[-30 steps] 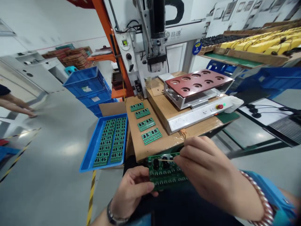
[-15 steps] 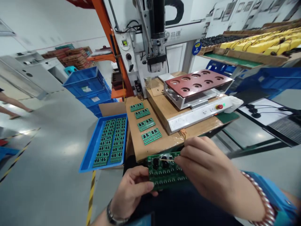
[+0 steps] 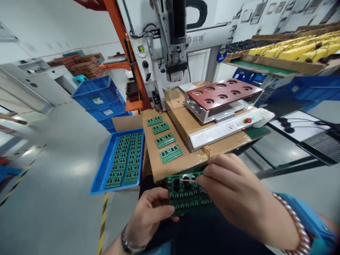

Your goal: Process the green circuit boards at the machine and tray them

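Observation:
My left hand [image 3: 148,216] grips a green circuit board [image 3: 186,199] by its left end, thumb on the top face and fingers underneath. The board is held over my lap, just off the table's front edge, and carries black round components and rows of small metal contacts. Pinched in my right hand [image 3: 239,194] is a thin, pale stick like a toothpick [image 3: 188,180]. Its tip points left and lies over the black components near the board's far edge. My right hand covers the right end of the board.
Several similar boards [image 3: 171,153] lie in a column on the brown table [image 3: 159,171]. A blue tray [image 3: 95,173] of boards stands left. Behind are a machine with a silver control panel [image 3: 212,132], a red plate with holes [image 3: 223,91] and stacked blue crates [image 3: 95,94].
Both hands, the board and the stick stay almost in place, with only a very slight shift. At the far left, another person's legs have moved toward the frame edge.

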Demonstrator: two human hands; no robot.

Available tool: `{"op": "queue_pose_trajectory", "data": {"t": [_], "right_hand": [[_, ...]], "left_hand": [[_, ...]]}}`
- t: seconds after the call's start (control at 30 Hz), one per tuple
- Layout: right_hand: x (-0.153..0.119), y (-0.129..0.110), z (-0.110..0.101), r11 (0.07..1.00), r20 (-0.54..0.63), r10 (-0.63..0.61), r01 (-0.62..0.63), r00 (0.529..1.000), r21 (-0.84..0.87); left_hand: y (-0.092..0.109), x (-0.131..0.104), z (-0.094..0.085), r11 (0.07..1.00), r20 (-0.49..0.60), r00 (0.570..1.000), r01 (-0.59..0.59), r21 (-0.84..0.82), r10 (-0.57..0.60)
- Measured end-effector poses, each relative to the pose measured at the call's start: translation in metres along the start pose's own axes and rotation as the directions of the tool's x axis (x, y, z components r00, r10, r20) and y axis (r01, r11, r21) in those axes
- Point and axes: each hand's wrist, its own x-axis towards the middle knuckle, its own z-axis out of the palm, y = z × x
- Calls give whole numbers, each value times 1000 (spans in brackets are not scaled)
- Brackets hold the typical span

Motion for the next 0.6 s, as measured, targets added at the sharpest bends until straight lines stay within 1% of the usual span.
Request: {"op": "queue_pose_trajectory", "data": {"t": [0.27, 0.4, 0.53, 0.6], "right_hand": [[1, -1, 0, 1000, 22, -11, 12, 1000, -11], [2, -1, 1, 1000, 22, -26, 26, 999, -10], [4, -1, 0, 1000, 16, -13, 13, 1000, -9], [4, 0, 0, 1000, 15, -11, 11, 1000, -13]], "left_hand": [[0, -2, 2, 999, -64, 998, 24, 23, -23], [1, -1, 2, 999, -48, 999, 22, 36, -20], [0, -1, 0, 1000, -58, 998, 16, 27, -14], [-1, -1, 0, 999, -43, 999, 4, 31, -3]]}}
